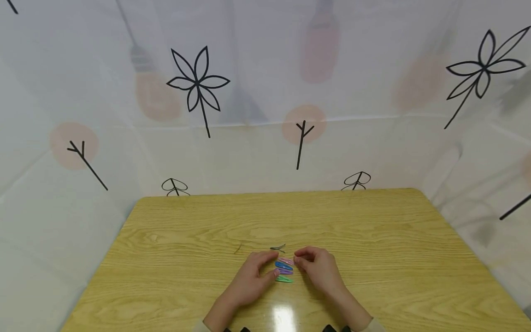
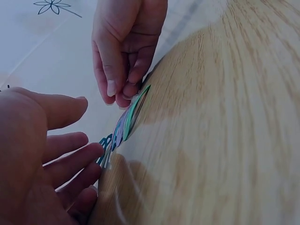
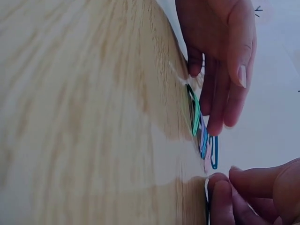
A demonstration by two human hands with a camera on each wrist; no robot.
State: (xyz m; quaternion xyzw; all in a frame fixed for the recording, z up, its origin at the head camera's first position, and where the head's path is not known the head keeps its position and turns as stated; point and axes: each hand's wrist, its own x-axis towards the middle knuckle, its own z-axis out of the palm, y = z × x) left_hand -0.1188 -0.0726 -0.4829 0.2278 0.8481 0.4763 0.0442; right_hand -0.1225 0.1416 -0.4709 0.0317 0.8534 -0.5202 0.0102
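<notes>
Four-coloured hair clips lie in a short column on the table: pink (image 1: pixel 286 261), blue (image 1: pixel 284 266), purple (image 1: pixel 285 272) and green (image 1: pixel 284 279). My left hand (image 1: pixel 250 279) is at their left ends, its fingers loosely bent and its thumb tip against the purple clip's end. In the left wrist view nothing shows between that hand's thumb and fingers. At the column's other side my right hand (image 1: pixel 320 268) has bent fingers, thumb and forefinger close together beside the pink clip. Whether they pinch its end is hidden. The green clip (image 3: pixel 196 115) is nearest the right wrist camera.
Just beyond the clips lies a dark thin piece with splayed prongs (image 1: pixel 278 248). A faint thin yellowish strip (image 1: pixel 238 249) is to its left. The wooden table (image 1: pixel 166 286) meets a pale printed cloth (image 1: pixel 249 157) at the back and both sides.
</notes>
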